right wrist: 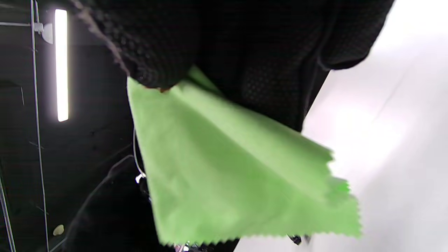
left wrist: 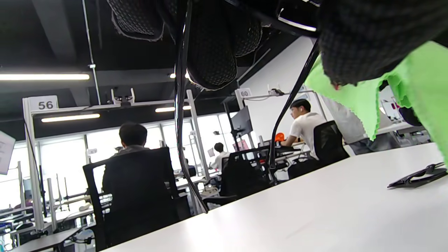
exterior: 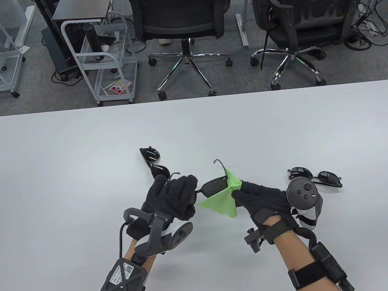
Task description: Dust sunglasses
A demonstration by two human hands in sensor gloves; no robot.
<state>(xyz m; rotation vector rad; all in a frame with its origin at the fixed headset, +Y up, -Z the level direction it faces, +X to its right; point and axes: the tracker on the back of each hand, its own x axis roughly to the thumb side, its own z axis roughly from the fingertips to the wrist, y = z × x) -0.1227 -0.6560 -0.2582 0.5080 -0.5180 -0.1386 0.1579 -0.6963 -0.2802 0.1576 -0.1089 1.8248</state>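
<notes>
Risks first, my read only. The held sunglasses (exterior: 209, 187) are gripped at one end alone, so wiping pressure from the other side could twist the frame in the grip or flex a hinge. The cloth is held by a small pinch w/ most of it hanging free, so it could slip out or fold so a glove rubs the lens directly. Low hands could also knock a pair lying nearby.

L hand (exterior: 171, 197), lower centre of table view: fingers curled, closed round the left end of the held sunglasses. One dark lens shows just right of the knuckles; a temple arm sticks up toward centre frame. In L wrist view, gloved fingers (left wrist: 210, 45) hang from the top edge w/ a thin black temple running down past them.

R hand (exterior: 259, 197), right of centre: thumb and fingers pinched on the green microfibre cloth (exterior: 224, 197), which is wrapped over the right end of the held pair, touching lens and frame there. R wrist view shows the cloth (right wrist: 231, 168) hanging from the closed fingers, zigzag edge at the bottom; frame mostly hidden behind it.

Outward: second pair of sunglasses (exterior: 154, 163) lies on the white table (exterior: 79, 163), just above L hand. Third pair (exterior: 315, 176) lies at right, partly behind the R tracker (exterior: 303, 191); can't tell if touching.

Beyond the table's far edge, top of frame: two black office chairs (exterior: 182, 19), white wire cart (exterior: 106, 57).
</notes>
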